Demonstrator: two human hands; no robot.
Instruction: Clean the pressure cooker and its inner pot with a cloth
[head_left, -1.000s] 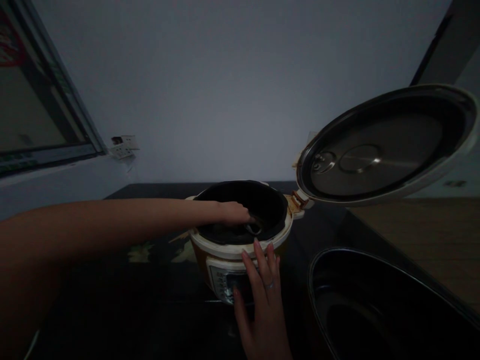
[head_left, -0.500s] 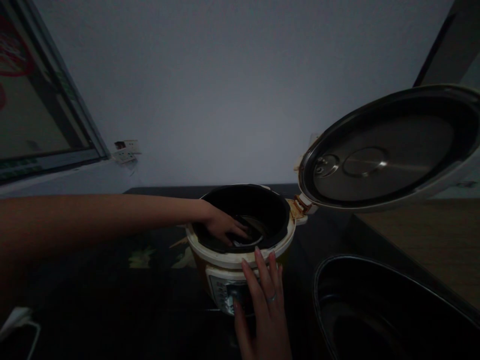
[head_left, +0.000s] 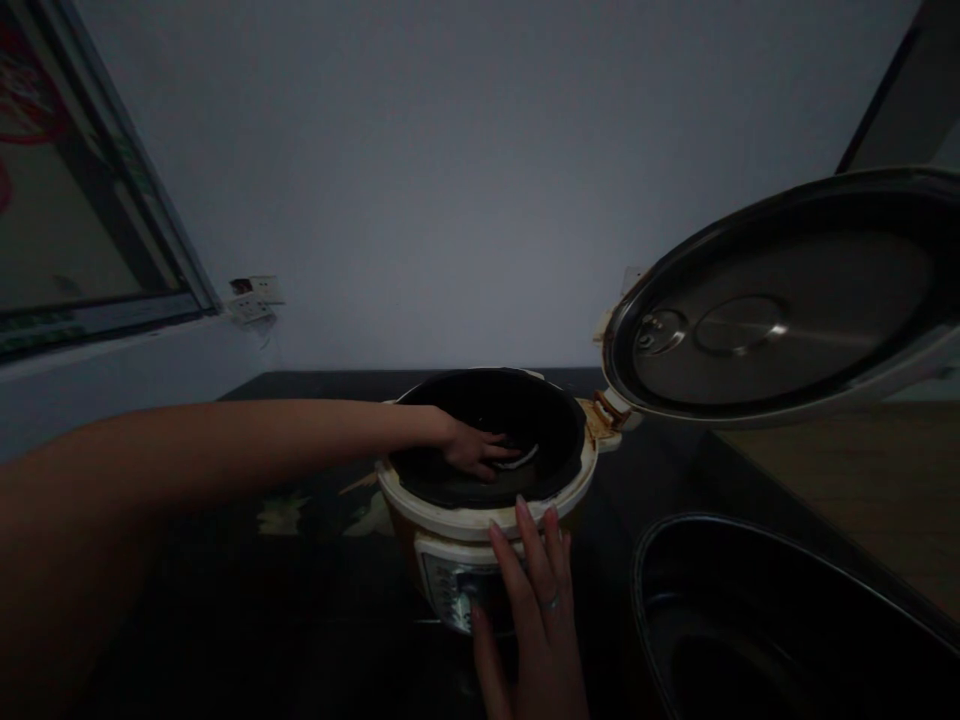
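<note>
An electric pressure cooker [head_left: 401,513] with a white rim and a silver control panel stands on a dark counter, its lid [head_left: 817,310] swung up to the right. My left hand [head_left: 474,450] reaches over the rim into the dark cavity, fingers spread and stretched out. Close to its fingertips a pale curved edge [head_left: 519,458] shows; I cannot tell what it belongs to. Against the cooker's front, my right hand [head_left: 534,610] rests with fingers apart, the tips just below the rim and the thumb by the panel. It wears a ring and holds nothing.
A black pot [head_left: 720,620] stands at the lower right. Wall sockets [head_left: 255,298] are at the back left beside a window [head_left: 82,200]. The dark counter [head_left: 315,590] has a pale pattern left of the cooker. The raised lid juts out at the right.
My left hand has slid to the right inside the cooker. The pale curved edge now shows higher and more clearly. My right hand stays on the cooker's front; the view has shifted slightly.
</note>
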